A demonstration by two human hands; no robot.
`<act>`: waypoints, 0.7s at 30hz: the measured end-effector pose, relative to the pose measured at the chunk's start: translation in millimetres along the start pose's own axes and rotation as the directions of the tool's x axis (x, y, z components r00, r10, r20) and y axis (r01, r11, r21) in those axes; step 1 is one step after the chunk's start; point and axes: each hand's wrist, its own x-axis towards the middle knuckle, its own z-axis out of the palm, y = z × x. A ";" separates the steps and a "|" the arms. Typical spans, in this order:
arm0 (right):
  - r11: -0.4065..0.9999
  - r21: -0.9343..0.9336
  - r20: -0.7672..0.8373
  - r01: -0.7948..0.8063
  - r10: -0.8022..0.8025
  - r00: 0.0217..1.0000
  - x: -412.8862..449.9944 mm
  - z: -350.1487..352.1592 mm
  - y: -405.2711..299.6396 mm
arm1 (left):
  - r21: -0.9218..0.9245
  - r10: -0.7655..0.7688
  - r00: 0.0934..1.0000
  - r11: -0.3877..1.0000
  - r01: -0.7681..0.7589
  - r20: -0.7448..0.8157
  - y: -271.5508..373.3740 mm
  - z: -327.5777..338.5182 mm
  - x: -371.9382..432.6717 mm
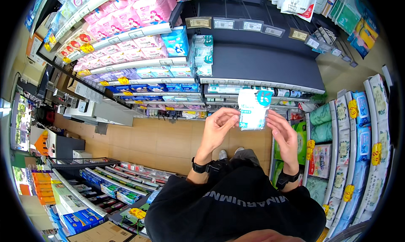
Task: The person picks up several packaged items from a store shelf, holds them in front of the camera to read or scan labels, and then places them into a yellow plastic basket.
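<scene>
A white and teal plastic packet (253, 110) is held up in front of me, between both hands. My left hand (220, 124) pinches its left edge between thumb and fingers. At its right edge, my right hand (283, 131) has its fingers curved along the side, touching or very near it; the exact contact is hard to see. Similar teal and white packets (204, 55) stand in a column at the left end of the dark shelf board (259, 63).
Pink tissue packs (152, 9) fill shelves at the upper left. Bags hang from hooks at the upper right, near a white bag (299, 3). Blue wipes packs (362, 107) line shelves on the right. A low shelf of boxed goods (110, 188) stands at the lower left, beyond the tiled floor (152, 140).
</scene>
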 end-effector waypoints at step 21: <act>0.992 0.098 0.157 -0.076 0.059 0.986 2.8 -6.8 28.4 | 0.008 -0.140 0.968 0.990 0.142 0.207 -8.6 12.4 0.3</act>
